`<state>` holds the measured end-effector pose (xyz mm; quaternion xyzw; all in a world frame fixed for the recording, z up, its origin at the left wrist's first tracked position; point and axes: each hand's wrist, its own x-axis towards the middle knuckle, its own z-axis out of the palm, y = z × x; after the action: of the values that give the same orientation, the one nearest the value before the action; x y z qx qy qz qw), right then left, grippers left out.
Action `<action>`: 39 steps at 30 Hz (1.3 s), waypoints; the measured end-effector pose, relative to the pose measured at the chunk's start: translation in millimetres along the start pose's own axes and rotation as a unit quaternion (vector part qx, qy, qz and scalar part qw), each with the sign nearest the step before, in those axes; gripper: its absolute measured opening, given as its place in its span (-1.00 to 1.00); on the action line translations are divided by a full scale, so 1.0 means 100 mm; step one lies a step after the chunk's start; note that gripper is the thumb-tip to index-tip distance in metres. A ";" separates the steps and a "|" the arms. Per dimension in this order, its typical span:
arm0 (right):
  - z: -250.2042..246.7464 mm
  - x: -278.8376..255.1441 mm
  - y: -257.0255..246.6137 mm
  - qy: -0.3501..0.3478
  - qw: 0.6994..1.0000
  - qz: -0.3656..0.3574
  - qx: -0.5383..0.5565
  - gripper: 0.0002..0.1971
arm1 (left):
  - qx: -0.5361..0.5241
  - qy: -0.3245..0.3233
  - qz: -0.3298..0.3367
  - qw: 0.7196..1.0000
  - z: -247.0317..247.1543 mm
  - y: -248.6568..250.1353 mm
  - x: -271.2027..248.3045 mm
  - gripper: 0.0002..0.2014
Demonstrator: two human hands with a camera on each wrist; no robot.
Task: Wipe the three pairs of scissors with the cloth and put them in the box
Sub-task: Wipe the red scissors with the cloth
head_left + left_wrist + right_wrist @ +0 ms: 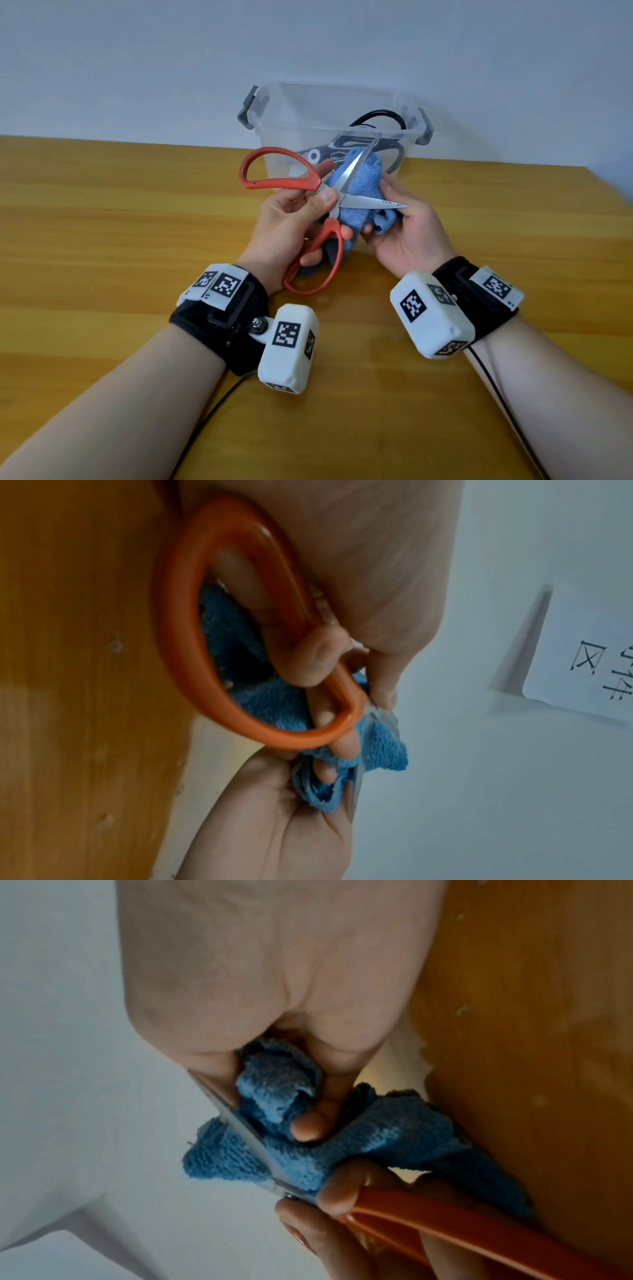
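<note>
Both hands (pixel 291 219) hold open red scissors (pixel 318 219) against cloth (pixel 363 178).

Both bare forearms wear a black wrist strap (pixel 219 322) with white marker tags, a white camera box (pixel 289 347), and a black cable (pixel 503 404).

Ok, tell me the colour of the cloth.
Blue cloth, clearest in the head view.

The right hand (pixel 274 982) grips the blue cloth (pixel 342 1145) against a blade of the orange-handled scissors (pixel 428 1229)
</note>
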<state>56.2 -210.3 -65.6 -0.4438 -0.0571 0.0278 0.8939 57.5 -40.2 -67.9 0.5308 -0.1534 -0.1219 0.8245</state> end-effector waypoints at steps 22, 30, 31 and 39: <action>-0.13 0.10 0.04 0.107 0.989 0.018 0.100 -0.60 | -0.042 0.040 0.017 0.998 0.01 0.02 0.00 -0.54; -0.02 0.01 0.01 -0.002 1.000 0.022 0.004 -0.68 | -0.015 0.009 0.021 1.000 0.01 -0.01 0.00 -0.53; -0.02 0.01 0.01 0.003 1.000 0.019 0.007 -0.68 | -0.014 0.016 0.023 1.000 0.00 -0.01 0.00 -0.55; -0.13 0.01 -0.07 0.110 0.979 0.024 0.172 -0.60 | -0.020 0.097 0.015 0.995 -0.03 0.01 0.02 -0.68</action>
<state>58.9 -224.7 -67.2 -0.2848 0.0574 0.0099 0.9568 60.5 -37.9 -67.6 0.5214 -0.0784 -0.0604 0.8476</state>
